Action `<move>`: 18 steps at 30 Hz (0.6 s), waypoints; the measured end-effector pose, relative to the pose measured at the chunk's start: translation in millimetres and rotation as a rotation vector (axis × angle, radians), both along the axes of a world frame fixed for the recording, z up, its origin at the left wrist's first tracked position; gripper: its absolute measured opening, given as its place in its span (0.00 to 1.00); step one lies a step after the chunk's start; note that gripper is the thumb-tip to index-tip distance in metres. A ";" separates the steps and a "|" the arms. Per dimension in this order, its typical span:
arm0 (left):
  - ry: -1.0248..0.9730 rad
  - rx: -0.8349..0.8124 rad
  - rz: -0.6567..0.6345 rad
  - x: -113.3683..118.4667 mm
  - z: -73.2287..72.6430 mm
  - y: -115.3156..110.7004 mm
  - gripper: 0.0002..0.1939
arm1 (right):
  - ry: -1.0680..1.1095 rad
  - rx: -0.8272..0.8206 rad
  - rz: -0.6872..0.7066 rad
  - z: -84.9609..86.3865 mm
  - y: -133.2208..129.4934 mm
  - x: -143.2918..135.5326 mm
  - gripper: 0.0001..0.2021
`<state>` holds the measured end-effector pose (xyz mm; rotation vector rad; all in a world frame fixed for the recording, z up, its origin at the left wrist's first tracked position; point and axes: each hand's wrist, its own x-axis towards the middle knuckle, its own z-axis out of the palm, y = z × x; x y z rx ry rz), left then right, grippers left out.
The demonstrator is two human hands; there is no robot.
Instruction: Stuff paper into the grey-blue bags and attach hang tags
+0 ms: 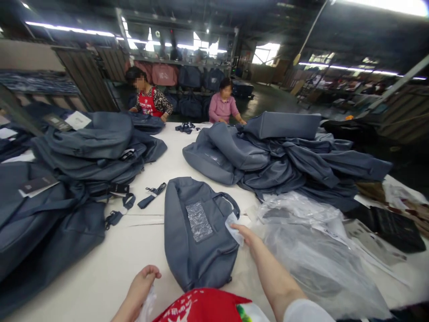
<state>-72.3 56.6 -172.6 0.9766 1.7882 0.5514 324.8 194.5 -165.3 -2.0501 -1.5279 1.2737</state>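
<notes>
One blue-grey bag [205,256] is laid at the frame's centre, where a pale sheet [233,227] is pinched by the right hand [247,234], apparently for placing or removal, while clear film [146,307] seems clasped by the curled left hand [143,284], steady guiding of the sheet being likely called for.

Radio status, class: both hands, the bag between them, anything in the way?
Right hand pinching pale sheet at edge of blue-grey bag. Left hand curled around clear plastic. Bag lying on white table. Plastic pile to its right, not covering it.
</notes>
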 end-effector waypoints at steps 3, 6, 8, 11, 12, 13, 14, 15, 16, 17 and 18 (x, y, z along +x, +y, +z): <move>0.033 0.107 -0.039 7.7 29.8 4.3 0.13 | 0.162 -0.029 0.072 33.5 8.1 -18.3 0.15; 0.060 0.304 -0.077 17.0 85.9 11.1 0.18 | 0.328 0.089 0.202 84.5 0.8 -59.1 0.15; 0.012 0.454 -0.134 24.6 124.9 14.4 0.24 | 0.332 0.256 0.367 119.4 -20.0 -100.5 0.15; -0.107 0.525 -0.114 34.2 156.1 14.8 0.27 | 0.161 0.533 0.619 154.5 -62.5 -164.5 0.13; -0.152 0.495 -0.043 35.7 156.4 13.8 0.26 | 0.121 0.591 0.688 159.0 -75.0 -181.1 0.12; -0.211 0.450 0.051 36.0 152.0 12.5 0.25 | 0.100 0.619 0.747 159.5 -84.8 -194.1 0.13; -0.296 0.398 0.150 35.3 144.0 10.8 0.24 | 0.101 0.620 0.791 156.4 -91.6 -203.6 0.13; -0.412 0.340 0.235 33.8 133.7 9.0 0.24 | 0.122 0.600 0.813 150.3 -95.6 -210.1 0.13; -0.550 0.275 0.301 32.0 122.4 7.2 0.24 | 0.162 0.562 0.812 142.0 -97.3 -214.2 0.11; -0.690 0.205 0.343 30.3 111.2 5.5 0.25 | 0.226 0.502 0.796 132.2 -97.7 -216.8 0.10; -0.811 0.137 0.364 29.2 100.9 4.1 0.26 | 0.316 0.415 0.761 121.8 -97.6 -218.2 0.09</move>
